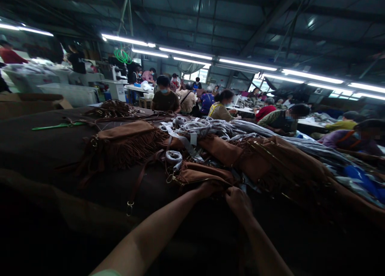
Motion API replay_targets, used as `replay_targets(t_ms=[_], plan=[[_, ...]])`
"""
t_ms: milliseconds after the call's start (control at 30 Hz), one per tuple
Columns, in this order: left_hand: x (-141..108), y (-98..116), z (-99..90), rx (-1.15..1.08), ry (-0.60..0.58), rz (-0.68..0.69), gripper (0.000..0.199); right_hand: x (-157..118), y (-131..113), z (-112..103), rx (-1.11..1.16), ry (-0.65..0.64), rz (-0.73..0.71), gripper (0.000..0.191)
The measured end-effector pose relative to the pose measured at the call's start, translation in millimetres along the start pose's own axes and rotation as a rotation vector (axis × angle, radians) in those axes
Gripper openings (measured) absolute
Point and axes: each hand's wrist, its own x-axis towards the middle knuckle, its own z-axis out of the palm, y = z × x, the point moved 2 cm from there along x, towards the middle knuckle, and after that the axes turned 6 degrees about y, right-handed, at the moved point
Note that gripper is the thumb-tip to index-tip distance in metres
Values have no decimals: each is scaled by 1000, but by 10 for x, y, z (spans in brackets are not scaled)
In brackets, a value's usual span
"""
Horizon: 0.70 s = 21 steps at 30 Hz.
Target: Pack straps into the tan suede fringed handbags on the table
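Both our forearms reach forward, converging. Left hand (207,189) low, palm side hidden, fingers mostly out of sight. Right hand (238,200) just beside it, thumb and index pinched together, knuckles up. Light-green cuff at our left forearm.

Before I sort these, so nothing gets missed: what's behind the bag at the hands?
Behind the bag lie another brown bag and plastic-wrapped bundles; what's under them is covered.

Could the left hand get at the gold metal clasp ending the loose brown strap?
Probably yes: the gold clasp lies uncovered, though the left hand is at the brown zipped bag now.
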Motion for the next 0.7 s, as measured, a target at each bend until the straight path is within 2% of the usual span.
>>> replay_targets(t_ms=[200,400,467,533,633,700], plan=[[9,47,0,-115,0,-7,22,-16,-44,1,14,92,-28,24],[-37,118,-2,-204,-3,-26,31,-84,37,13,126,33,-53,16],[-63,126,-11,-228,-1,-32,32,-119,103,38,284,42,-28,20],[-75,124,-16,-225,-11,-45,31,-149,161,74,540,40,-18,25],[-68,111,-14,-199,-31,-39,30,-178,190,139,958,-91,-1,30],[-56,98,-14,-192,-29,-17,29,-188,171,160,1103,-159,10,35]])
